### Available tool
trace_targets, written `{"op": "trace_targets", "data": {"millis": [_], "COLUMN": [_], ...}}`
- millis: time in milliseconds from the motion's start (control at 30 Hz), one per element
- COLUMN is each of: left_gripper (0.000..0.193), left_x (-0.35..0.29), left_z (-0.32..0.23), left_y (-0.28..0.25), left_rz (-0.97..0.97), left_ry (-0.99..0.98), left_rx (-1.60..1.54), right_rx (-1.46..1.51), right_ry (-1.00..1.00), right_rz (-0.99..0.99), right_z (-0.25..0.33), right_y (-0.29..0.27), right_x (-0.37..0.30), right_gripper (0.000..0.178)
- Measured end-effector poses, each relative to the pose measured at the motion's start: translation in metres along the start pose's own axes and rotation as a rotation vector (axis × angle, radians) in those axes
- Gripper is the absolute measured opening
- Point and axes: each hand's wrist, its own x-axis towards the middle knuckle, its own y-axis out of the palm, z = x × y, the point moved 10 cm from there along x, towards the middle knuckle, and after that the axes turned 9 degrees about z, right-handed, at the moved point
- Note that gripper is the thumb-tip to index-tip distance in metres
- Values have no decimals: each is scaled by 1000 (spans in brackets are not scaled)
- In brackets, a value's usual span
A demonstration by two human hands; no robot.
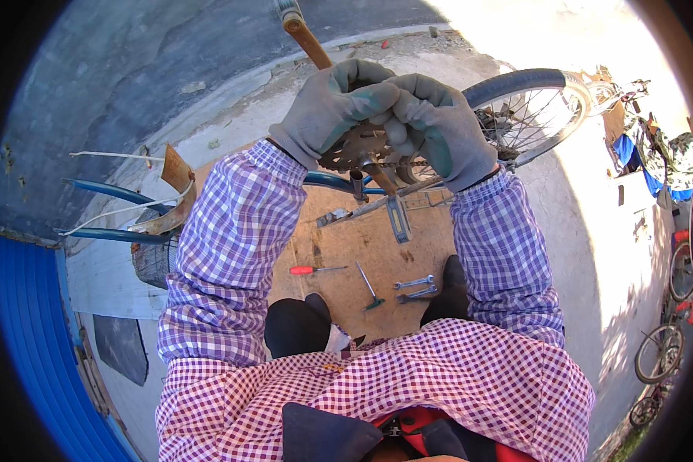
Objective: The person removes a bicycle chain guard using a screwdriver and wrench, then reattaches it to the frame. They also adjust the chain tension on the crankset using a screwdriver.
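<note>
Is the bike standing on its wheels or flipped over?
Flipped over, it seems: the wheel and chainring sit up at the gloved hands, the pedal hangs near the board.

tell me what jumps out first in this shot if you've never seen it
Two grey-gloved hands, the left hand and right hand, meet at top centre over a rusty bicycle chainring. Behind them to the right lies a spoked bicycle wheel. Below, a red-handled screwdriver and wrenches lie on the brown board.
</note>
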Motion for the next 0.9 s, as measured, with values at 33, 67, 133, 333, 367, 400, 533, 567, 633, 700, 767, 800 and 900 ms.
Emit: {"op": "trace_targets", "data": {"millis": [33, 67, 133, 333, 367, 400, 533, 567, 633, 700, 767, 800, 900], "left_gripper": [48, 51, 56, 59, 59, 59, 56, 54, 51, 47, 50, 45, 43], "left_x": [-1, -1, -2, -4, -5, -6, -24, -32, -52, -82, -112, -124, -157], "left_z": [1, -1, -2, -2, -5, -7, -13, -9, -4, 9, 22, 29, 37], "left_y": [-1, 0, 0, 5, 4, 3, -23, -29, -37, -47, -52, -55, -48], "left_rz": [-13, -3, 0, 62, 60, 57, -166, -221, -323, -472, -618, -680, -775], "left_ry": [-19, -6, -14, -38, -3, 32, 158, 168, 244, 240, 237, 292, 376], "left_rx": [13, -6, -30, -4, -39, -73, 23, -5, -76, -85, -69, -158, -135], "right_rx": [-17, -31, -35, -39, -44, -46, -149, -186, -285, -401, -534, -600, -816], "right_ry": [10, 8, -3, 3, -6, -18, 21, 28, 42, 76, 88, 104, 104], "right_rz": [-8, -15, -9, 29, 34, 44, -11, -18, -29, -50, -46, -51, -42], "right_z": [-1, -1, 0, 1, 3, 5, 7, 9, 13, 18, 24, 26, 31], "right_y": [0, 1, 2, 5, 5, 6, -2, -4, -8, -12, -14, -15, -11], "right_x": [0, -1, -1, -1, -1, 0, -2, -2, -4, -5, -3, -2, 3], "right_gripper": [30, 30, 30, 32, 33, 35, 36, 37, 37, 35, 33, 31, 27]}}
